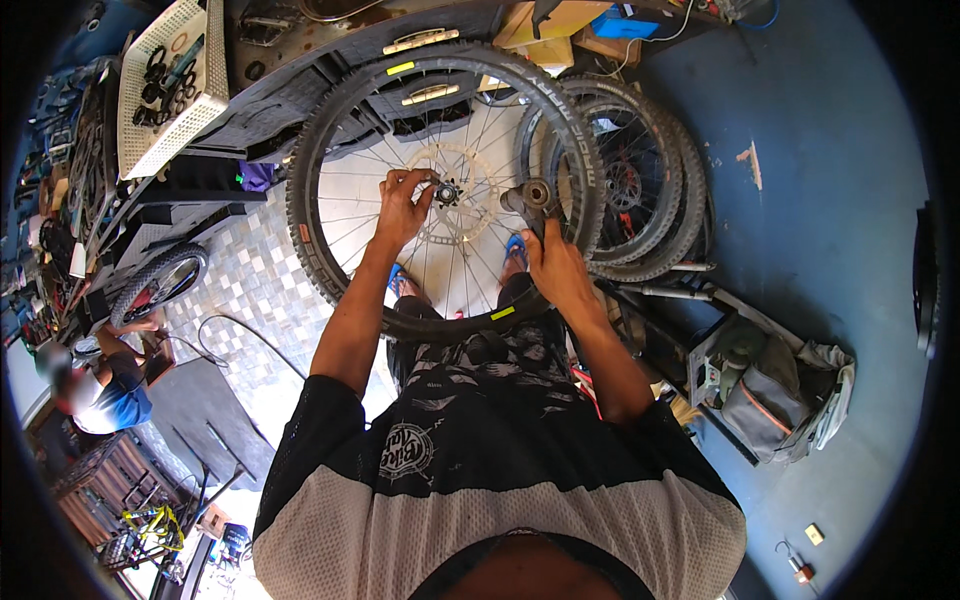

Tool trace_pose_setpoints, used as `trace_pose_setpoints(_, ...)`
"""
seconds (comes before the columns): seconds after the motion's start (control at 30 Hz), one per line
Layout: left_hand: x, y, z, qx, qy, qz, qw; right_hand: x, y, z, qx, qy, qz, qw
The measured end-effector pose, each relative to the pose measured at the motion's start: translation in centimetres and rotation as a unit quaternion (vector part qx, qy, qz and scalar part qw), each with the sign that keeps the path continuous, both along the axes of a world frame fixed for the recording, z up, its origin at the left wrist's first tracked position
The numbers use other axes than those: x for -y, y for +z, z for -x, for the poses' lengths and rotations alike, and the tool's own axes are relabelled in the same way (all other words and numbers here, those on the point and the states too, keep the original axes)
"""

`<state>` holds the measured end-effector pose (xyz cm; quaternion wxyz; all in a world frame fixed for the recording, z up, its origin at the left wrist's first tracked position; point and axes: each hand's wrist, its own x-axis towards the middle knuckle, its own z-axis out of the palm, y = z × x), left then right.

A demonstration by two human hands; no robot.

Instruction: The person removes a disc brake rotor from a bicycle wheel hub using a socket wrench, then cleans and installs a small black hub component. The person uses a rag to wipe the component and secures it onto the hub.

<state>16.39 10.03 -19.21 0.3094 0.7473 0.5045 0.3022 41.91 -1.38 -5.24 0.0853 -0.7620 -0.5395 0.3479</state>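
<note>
While the wheel (304,185) lies broadside below the head, its lower edge against the person's dark shorts (480,350), the left hand (403,208) reaches over the spokes to the hub (447,196); its fingers are bent, thumb and forefinger close beside the hub, and whether they pinch anything I cannot tell; the right hand (560,265) is clamped round the handle of a dark tool (536,196), whose round head lies over the spokes, right of the hub.

Under the wheel the floor (475,280) looks pale and plain, with blue sandals (516,250) on it; to the left it gives way to small mosaic tiles (255,235) in white, grey and tan, then to a dark mat (205,405); a cable (250,327) curves across the tiles.

Ahead runs a worn bench (290,60) with dark drawers below; a white basket (130,135) of black rings stands at its left; more wheels (690,185) are gathered at the right, near a blue wall (820,130) with a chipped patch; a grey bag (760,400) sits lower down; at far left, another person (120,400) is beside a smaller wheel (160,285), near crowded shelves.
</note>
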Motion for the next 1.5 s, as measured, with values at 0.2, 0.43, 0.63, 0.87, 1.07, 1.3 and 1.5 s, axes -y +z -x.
trace_pose_setpoints(0.2,0.2,-0.2,-0.1,-0.013,-0.004,0.012,1.000,0.2,0.0,-0.4,-0.018,-0.022,0.046,0.999)
trace_pose_setpoints(0.43,0.9,-0.2,-0.4,-0.020,0.023,0.017,0.999,-0.1,-0.2,-1.2,-0.019,-0.036,0.041,0.998)
trace_pose_setpoints(0.63,1.3,-0.7,-1.4,-0.024,0.016,0.020,0.999,-0.1,-0.5,-1.9,-0.012,-0.039,0.036,0.999)
trace_pose_setpoints(0.87,1.0,-0.9,-2.2,-0.050,-0.006,0.025,0.998,-0.3,-0.5,-2.4,-0.011,-0.043,0.026,0.999)
trace_pose_setpoints(1.07,1.0,-0.9,-2.4,-0.068,-0.031,0.014,0.997,-0.6,0.1,-2.8,0.002,-0.039,0.037,0.999)
trace_pose_setpoints(1.3,0.9,-0.3,-2.7,-0.054,-0.035,0.027,0.998,-1.1,0.7,-2.7,0.006,-0.028,0.039,0.999)
trace_pose_setpoints(1.5,0.8,-0.4,-2.7,-0.044,-0.047,0.048,0.997,-1.5,0.5,-1.4,-0.019,0.003,-0.006,1.000)
